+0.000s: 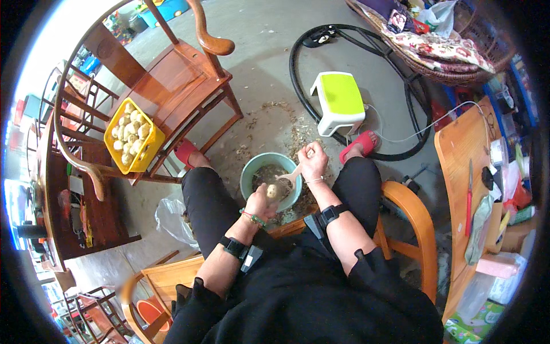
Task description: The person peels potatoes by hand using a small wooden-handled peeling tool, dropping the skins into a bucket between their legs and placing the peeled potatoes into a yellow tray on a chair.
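My left hand point(259, 201) grips a pale, rounded root vegetable point(272, 191) over a light green plastic basin point(246, 172). The fist of my right hand point(313, 161) is closed around a pale hand tool point(294, 176), whose broad end sits just above the vegetable. I cannot tell exactly what kind of tool it is. Dark scraps and murky contents point(270, 172) lie inside the basin, partly hidden by my left hand. To the left, a yellow plastic basket point(155, 144) full of similar pale vegetables point(130, 132) rests on the seat of a wooden armchair point(165, 86).
Peel scraps point(296, 133) litter the concrete floor around the basin. Beyond my feet stands a green-topped white stool point(341, 96), inside a black ring base point(296, 86). At right, a red-handled knife point(469, 210) lies on a wooden surface point(455, 172). A clear plastic bag point(174, 221) is beside my left leg.
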`<action>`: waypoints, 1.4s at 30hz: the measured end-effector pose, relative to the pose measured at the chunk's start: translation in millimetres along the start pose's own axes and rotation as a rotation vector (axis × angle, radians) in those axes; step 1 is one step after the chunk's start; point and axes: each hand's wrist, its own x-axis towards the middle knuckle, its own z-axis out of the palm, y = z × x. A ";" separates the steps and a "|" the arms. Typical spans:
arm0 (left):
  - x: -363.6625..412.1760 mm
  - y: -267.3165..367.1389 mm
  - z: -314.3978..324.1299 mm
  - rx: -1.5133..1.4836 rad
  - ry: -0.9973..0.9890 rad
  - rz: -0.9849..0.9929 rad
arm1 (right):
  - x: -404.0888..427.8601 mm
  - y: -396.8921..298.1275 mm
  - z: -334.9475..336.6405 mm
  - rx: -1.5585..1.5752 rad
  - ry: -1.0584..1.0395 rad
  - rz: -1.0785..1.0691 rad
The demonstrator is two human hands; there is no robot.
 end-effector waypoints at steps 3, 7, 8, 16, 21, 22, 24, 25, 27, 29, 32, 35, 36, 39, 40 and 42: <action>2.9 1.9 -1.0 -0.087 0.091 -0.035 | -5.9 -2.0 3.0 0.163 -0.030 0.180; 2.1 5.4 -3.6 0.034 0.070 -0.017 | -20.3 -23.4 5.6 0.306 -0.158 0.198; 0.4 4.3 -1.6 0.092 0.112 0.019 | -20.0 -23.8 3.8 0.245 -0.182 0.233; -15.2 10.5 -0.1 0.786 0.151 0.487 | 5.2 17.5 4.2 0.039 0.009 0.110; -3.7 11.1 -4.2 0.249 0.069 0.118 | -0.5 16.9 2.9 0.161 0.010 0.168; -3.4 8.8 -0.6 0.251 0.069 0.115 | 0.1 16.1 2.2 0.281 -0.029 0.270; -4.3 4.8 3.7 0.712 0.178 0.503 | 0.2 10.7 0.9 0.401 -0.063 0.372; 0.6 0.1 -1.9 0.712 0.179 0.503 | -1.3 5.4 2.9 0.433 -0.097 0.375; 10.3 -6.6 -9.4 1.016 0.237 0.942 | -2.2 2.5 3.0 0.464 -0.128 0.381; 10.7 -3.6 -8.3 0.824 0.210 0.714 | -0.6 6.3 2.5 0.278 -0.131 0.347; -9.9 8.0 13.5 0.777 0.212 0.589 | 7.6 12.3 -3.0 -0.026 -0.057 0.144; -1.5 5.8 -1.4 0.924 0.289 0.690 | 7.9 3.1 1.2 0.178 -0.063 0.266; -1.8 5.4 0.2 0.938 0.307 0.676 | 6.6 3.7 -0.6 0.302 -0.109 0.357; -4.6 7.9 6.3 1.061 0.328 0.834 | -2.2 2.9 -2.1 0.302 -0.202 0.395; 2.8 4.1 -1.1 1.210 0.308 1.034 | -4.5 1.7 -0.9 0.185 -0.249 0.337; 3.1 2.4 -2.5 1.145 0.322 0.994 | -3.0 3.6 2.6 0.133 -0.256 0.408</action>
